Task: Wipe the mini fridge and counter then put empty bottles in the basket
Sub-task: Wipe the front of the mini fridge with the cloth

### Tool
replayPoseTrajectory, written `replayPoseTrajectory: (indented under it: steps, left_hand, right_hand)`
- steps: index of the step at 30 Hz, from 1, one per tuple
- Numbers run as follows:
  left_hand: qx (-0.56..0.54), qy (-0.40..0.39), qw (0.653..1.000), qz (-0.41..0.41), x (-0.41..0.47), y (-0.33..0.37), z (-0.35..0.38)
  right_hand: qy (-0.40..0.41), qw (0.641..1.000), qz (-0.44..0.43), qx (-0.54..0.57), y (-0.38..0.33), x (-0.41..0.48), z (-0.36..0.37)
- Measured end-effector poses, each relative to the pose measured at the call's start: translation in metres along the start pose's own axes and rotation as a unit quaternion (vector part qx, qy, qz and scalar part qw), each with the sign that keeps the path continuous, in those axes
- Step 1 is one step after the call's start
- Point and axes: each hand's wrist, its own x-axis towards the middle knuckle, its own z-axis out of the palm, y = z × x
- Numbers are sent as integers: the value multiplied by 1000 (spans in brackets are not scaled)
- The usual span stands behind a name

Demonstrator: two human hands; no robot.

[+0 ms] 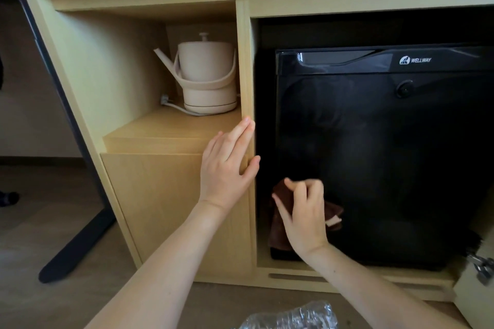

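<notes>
At the lower left corner of the mini fridge [387, 155], the fingers [311, 191] of the right hand [302, 218] are curled and pinch a brown cloth [280, 232], which they hold close to the black door. The rest of the cloth hangs in folds down to the floor of the compartment. The left hand [227, 165] has nothing in it: its fingers are straight and lie flat on the wooden divider [245, 61] beside the fridge, with the thumb around the divider's edge, as if to support the body. Further to the left, a beige kettle [205, 75] stands on the open shelf with its cord behind it. At the bottom edge of the view lies a crushed clear plastic bottle [294, 316], near the person and well apart from both hands. I judge that the task is at its first step, the wiping of the fridge door. The door is dark, so I cannot tell how much of it is already wiped. The counter is left to do, and this bottle is not yet in the basket, which is not in view.
</notes>
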Motion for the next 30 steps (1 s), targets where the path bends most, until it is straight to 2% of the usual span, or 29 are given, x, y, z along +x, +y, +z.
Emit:
replayPoseTrajectory:
  steps: [3,7,10,17,22,25,28,30]
  left_hand:
    - [0,0,1000,-1,0,1,0]
    - [-1,0,1000,7,-1,-1,1]
    - [-1,3,1000,10,-1,-1,2]
    - [-14,15,1000,2,0,2,0]
    - [-7,59,998,-5,9,13,-3]
    - [14,98,994,36,23,20,-7]
    - [-55,66,993,86,31,38,-5]
    - [-127,23,991,28,30,56,-1]
  right_hand:
    - [-14,999,32,21,3,-2,-1]
    - [79,993,56,71,-13,53,-5]
    - [107,992,45,56,-14,59,-4]
    - [6,993,110,51,9,-8,-5]
    - [103,983,110,106,8,52,-20]
    - [112,983,94,108,17,58,-24]
    - [78,991,86,62,33,21,-23]
    - [39,996,78,34,45,-1,-25]
